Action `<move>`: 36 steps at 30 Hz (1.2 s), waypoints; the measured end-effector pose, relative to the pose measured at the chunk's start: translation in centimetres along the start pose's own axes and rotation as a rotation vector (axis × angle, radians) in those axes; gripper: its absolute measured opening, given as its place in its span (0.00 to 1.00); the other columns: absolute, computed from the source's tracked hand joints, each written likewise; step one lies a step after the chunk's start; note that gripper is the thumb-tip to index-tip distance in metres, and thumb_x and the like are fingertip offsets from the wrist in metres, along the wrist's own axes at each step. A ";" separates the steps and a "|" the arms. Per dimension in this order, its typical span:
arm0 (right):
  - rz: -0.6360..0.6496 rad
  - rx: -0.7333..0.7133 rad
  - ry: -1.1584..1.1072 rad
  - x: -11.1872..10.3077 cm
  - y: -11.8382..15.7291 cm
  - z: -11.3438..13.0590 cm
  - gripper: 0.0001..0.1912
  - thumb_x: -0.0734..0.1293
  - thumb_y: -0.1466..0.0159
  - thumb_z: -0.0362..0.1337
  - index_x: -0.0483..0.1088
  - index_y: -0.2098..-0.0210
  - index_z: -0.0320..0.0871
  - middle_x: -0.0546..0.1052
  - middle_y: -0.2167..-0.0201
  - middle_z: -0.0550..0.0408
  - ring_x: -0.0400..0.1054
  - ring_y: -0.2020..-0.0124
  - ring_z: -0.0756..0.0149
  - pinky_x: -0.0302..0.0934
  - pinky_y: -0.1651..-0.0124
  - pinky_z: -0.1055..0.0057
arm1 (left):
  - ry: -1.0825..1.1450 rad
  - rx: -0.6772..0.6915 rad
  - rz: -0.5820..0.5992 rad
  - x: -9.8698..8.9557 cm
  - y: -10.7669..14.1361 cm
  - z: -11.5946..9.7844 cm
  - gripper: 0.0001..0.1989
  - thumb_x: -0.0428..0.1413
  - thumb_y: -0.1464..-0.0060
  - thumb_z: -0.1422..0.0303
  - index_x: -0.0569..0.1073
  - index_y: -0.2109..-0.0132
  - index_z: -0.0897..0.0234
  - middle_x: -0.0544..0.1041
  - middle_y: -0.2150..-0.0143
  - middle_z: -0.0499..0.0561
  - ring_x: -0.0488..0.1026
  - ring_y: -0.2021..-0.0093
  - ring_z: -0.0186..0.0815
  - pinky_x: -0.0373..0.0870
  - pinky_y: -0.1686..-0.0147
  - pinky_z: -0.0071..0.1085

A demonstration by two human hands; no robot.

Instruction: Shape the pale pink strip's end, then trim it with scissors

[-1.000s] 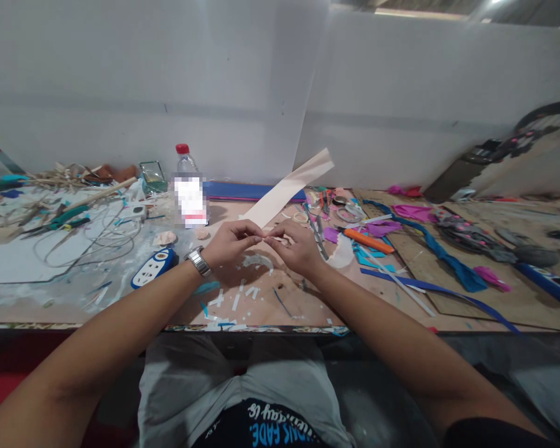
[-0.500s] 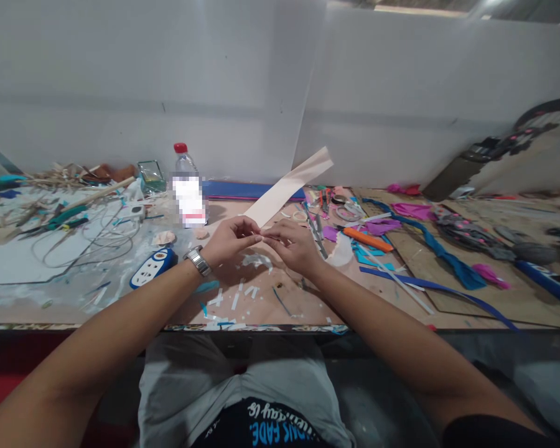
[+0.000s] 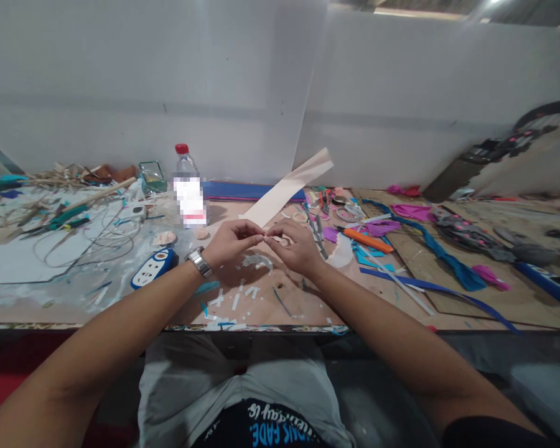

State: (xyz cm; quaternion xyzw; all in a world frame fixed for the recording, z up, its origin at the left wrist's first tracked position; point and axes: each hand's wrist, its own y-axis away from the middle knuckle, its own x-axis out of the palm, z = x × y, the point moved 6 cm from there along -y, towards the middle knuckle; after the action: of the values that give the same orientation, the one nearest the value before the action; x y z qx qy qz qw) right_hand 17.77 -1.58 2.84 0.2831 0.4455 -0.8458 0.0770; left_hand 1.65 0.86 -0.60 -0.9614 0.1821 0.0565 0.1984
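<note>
Over the middle of the workbench my left hand [image 3: 233, 244] and my right hand [image 3: 293, 247] meet at the fingertips, both closed in a pinch. Between them is a small pale pink piece [image 3: 280, 240], perhaps crepe paper; the fingers cover most of it. Just behind the hands a long cream paper strip [image 3: 280, 194] slants up and to the right. Two crumpled pale pink pieces lie left of my left hand, the larger piece [image 3: 163, 238] farther out and the smaller piece [image 3: 201, 233] nearer. White and blue paper scraps [image 3: 236, 300] are strewn below the hands.
At left stand a red-capped bottle [image 3: 183, 163] and a blue-and-white power strip [image 3: 153, 269], with pliers [image 3: 58, 224] and a cable farther out. An orange utility knife [image 3: 368, 239], blue ribbon [image 3: 441, 292] and purple paper lie at right. A white wall [image 3: 242, 81] rises behind.
The fingers have shifted slightly, and more of the pale pink piece shows at my right fingertips. The things on the bench lie as before.
</note>
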 end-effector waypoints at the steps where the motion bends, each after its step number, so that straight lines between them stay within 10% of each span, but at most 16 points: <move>1: -0.001 0.001 -0.002 0.0 0.0 0.0 0.09 0.69 0.33 0.44 0.75 0.66 0.45 0.78 0.68 0.52 0.72 0.64 0.61 0.64 0.58 0.63 | -0.004 -0.002 -0.008 0.0 0.0 0.0 0.18 0.66 0.47 0.56 0.79 0.60 0.68 0.81 0.64 0.55 0.75 0.66 0.33 0.71 0.64 0.29; 36: -0.011 -0.023 -0.046 -0.1 0.0 0.3 0.10 0.70 0.33 0.43 0.75 0.68 0.44 0.78 0.70 0.53 0.72 0.66 0.63 0.64 0.61 0.65 | -0.095 0.001 -0.034 -0.3 0.2 -0.3 0.17 0.65 0.47 0.55 0.82 0.61 0.68 0.83 0.65 0.56 0.77 0.66 0.35 0.72 0.64 0.30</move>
State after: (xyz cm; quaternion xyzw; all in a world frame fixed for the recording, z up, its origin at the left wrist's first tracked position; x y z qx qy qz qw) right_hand 17.68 -1.87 3.01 0.2599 0.4548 -0.8475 0.0857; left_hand 1.32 0.63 -0.36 -0.9605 0.1564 0.0985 0.2081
